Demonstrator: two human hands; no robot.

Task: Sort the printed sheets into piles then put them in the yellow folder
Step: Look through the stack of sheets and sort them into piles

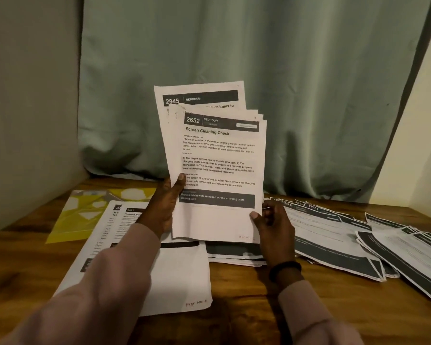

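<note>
Nearest me, a single sheet (179, 277) lies flat on the worktop (234, 319), its long side running away from me, under my left forearm. Above it I hold a stack of printed sheets (219, 175) upright, long axis standing up and leaning a little to the right. My left hand (163, 205) has its grip closed round the stack's left edge, thumb across the front page. My right hand (271, 222) pinches the lower right corner of the front sheet, so that hand is the nearer one for peeling it off. I judge the next drop turns on direction: the fanned piles (334, 235) lie to the right of my right hand, low on the worktop, while the yellow folder (85, 210) lies flat to the far left, beyond my left wrist, partly covered by paper. A green curtain (234, 58) hangs behind.
</note>
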